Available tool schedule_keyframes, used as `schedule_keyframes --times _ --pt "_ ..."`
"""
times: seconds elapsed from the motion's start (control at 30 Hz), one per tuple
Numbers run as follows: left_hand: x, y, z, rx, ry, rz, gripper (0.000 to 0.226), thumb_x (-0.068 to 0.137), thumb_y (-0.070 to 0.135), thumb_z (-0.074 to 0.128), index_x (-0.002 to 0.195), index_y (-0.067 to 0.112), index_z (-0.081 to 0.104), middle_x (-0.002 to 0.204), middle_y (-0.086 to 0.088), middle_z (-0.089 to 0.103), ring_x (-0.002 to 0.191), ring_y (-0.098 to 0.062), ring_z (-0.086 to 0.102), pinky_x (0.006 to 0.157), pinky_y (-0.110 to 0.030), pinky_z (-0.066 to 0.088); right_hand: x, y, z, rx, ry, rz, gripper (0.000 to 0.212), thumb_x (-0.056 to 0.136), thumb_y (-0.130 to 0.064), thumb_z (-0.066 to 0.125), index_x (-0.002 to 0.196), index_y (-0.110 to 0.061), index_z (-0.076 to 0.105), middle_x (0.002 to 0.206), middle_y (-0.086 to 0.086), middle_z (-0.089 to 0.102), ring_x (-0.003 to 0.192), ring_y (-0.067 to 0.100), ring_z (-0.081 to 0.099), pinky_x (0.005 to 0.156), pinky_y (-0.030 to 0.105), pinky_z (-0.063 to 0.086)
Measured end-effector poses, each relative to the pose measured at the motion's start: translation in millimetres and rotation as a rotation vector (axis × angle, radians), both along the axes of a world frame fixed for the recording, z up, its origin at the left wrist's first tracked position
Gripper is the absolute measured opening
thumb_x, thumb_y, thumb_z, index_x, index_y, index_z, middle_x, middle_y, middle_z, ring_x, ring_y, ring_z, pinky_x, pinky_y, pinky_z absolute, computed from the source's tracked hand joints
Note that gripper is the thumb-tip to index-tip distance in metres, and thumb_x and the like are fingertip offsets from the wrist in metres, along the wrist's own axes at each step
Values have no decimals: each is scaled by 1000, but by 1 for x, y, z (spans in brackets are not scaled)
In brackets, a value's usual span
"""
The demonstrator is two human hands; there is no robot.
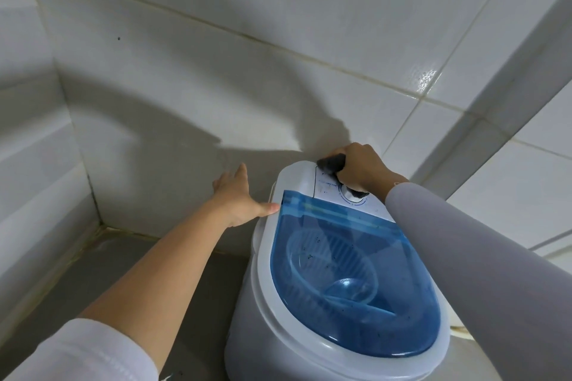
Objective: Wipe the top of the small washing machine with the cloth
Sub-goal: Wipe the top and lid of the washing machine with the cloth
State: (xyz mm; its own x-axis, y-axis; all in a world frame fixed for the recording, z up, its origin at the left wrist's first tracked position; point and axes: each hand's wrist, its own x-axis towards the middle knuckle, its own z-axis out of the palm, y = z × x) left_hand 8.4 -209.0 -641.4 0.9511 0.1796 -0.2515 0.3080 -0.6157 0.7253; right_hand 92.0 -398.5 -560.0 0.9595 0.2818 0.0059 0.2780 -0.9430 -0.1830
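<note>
My right hand is curled around a dark cloth, gripping it and pressing it down on the white control panel at the far end of the small washing machine. The cloth is bunched; one wad sticks out of my fist toward 9 o'clock, another bit shows under my palm at 6 o'clock, on the round dial. Most of the cloth is hidden in my fist, so I cannot tell its full shape. The dial is half covered, and the panel's print is too small to read.

My left hand is spread flat with straight fingers, holding nothing, its thumb touching the machine's white rim at the lid's near-left corner.

The machine is white with a translucent blue lid; a ribbed basket shows dimly through it, with dark specks. Its long axis runs from about 5 o'clock up to 11 o'clock, with the panel end pointing at the tiled wall. Its lower body is cut off by the frame's bottom edge and my right sleeve hides its right side.
</note>
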Motion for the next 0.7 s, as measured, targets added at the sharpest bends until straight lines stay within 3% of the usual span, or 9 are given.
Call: schedule_keyframes --times 0.07,0.13,0.27,0.37,0.47,0.7 --pt "0 -1 0 -3 3 0 112 79 47 71 154 21 -7 163 -7 -6 150 -27 -6 120 -45 11 -4 -3 -1 1 -18 38 33 78 1 50 103 -12 68 96 14 67 98 33 59 78 36 51" --pt "1 -1 1 -3 3 0 111 79 46 71 154 21 -7 163 -7 -6 150 -27 -6 120 -45 12 -7 -5 0 -6 -25 75 44 77 4 48 111 -16 67 110 12 67 104 32 58 86 37 50" --pt "2 -1 1 8 3 -4 112 79 46 72 154 21 -8 163 -7 -6 150 -27 -6 120 -45 11 -11 -10 -2 -29 -47 174 54 81 8 46 120 -25 63 125 4 63 116 27 52 95 28 41" --pt "3 0 1 24 6 -3 113 78 47 72 154 20 -7 163 -7 -4 150 -27 -5 121 -45 11 -10 -14 -7 -54 -48 259 57 77 9 49 116 -28 65 122 1 65 113 25 55 95 26 42" --pt "4 0 1 30 7 5 114 78 47 72 154 20 -7 163 -7 -5 150 -27 -5 121 -46 11 -16 -16 -9 -89 -78 370 47 78 2 58 113 -28 67 113 2 68 104 24 60 87 23 44" --pt "-1 -3 -1 83 -38 30 113 78 49 71 154 19 -8 163 -8 -4 150 -27 -8 121 -47 11 -38 -28 -5 -157 -44 500 51 75 8 52 113 -22 67 113 1 69 102 22 62 91 30 47"
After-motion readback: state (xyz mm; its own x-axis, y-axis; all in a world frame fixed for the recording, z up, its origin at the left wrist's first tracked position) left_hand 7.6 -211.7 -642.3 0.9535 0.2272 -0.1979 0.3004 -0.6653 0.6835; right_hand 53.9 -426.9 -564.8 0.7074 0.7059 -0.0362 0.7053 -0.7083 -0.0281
